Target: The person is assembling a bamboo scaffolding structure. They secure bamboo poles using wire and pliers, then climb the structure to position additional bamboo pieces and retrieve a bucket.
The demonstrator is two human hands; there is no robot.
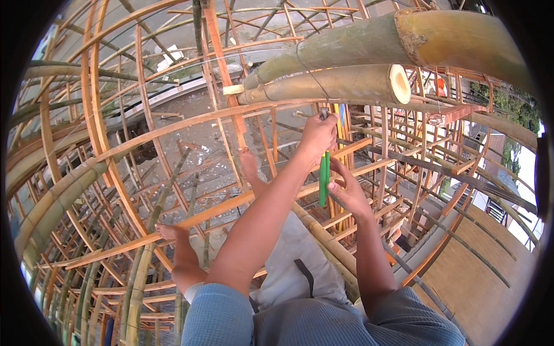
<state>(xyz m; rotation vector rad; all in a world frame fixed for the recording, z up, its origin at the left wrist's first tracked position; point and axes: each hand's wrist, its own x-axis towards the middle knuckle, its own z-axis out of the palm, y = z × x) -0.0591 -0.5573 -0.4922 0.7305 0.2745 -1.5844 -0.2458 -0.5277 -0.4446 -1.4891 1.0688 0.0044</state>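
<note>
Green-handled pliers (pixel 324 180) hang upright just below a tied bamboo joint. My left hand (pixel 317 137) is closed round their upper part, and a bit of grey metal shows above its fingers. Beside the green handles is my right hand (pixel 351 193), its thumb and fingers apart; whether they touch the handles is unclear. Above both hands lie a cut bamboo pole (pixel 329 85) with a hollow end and a thicker bamboo pole (pixel 346 43). A thin dark wire (pixel 312 74) runs across the two poles.
A bent bamboo rail (pixel 190 128) crosses in front of me. Bare feet (pixel 248 164) rest on the narrow timber frame (pixel 216 210), with open gaps down to the ground. Crossed timber and bamboo surround me. A flat brown panel (pixel 470 271) lies at the lower right.
</note>
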